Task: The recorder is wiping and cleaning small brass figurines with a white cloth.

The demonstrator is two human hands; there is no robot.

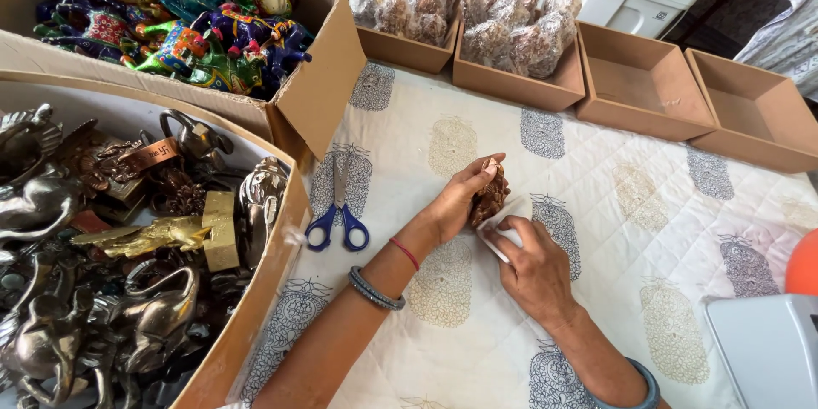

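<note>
One brown figurine [490,194] sits clasped in the left hand [460,201]; right hand [532,268] fingers pinch one white wrap [497,236] beneath it.

Blue-handled steel scissors [339,220] at nine o'clock on quilted printed cloth [613,204]. Cardboard box of painted animal figurines [183,17] at eleven. Two empty brown cardboard trays [690,89] at two. Metal figurines [111,264] at eight.
</note>
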